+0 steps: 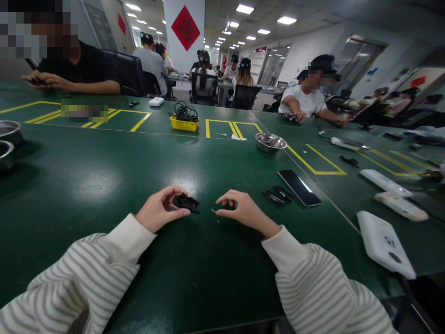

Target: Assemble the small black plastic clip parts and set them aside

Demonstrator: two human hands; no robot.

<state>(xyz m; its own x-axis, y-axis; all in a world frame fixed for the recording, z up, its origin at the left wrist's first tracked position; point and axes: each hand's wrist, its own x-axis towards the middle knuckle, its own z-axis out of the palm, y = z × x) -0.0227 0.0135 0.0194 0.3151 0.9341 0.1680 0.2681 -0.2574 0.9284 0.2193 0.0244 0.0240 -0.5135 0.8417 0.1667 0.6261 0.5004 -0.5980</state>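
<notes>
My left hand (158, 208) pinches a small black plastic part (186, 203) with an uneven, notched end, held just above the green table. To its right, my right hand (243, 211) has its thumb and index finger apart, with nothing visible gripped between them. Close to the right thumb tip is a thin pale pin (213, 211); whether the thumb touches it I cannot tell. A second tiny pale piece (218, 221) lies just below. Several black plastic pieces (278, 195) rest to the right of my right hand, beside a dark-screened phone (299, 187).
A metal bowl (271, 142) with dark items stands beyond my right hand. Further back is a yellow tray (184, 123) of black cables. White devices (385, 243) line the right side. Across the table sit co-workers, one at left (79, 69), another at right (306, 95).
</notes>
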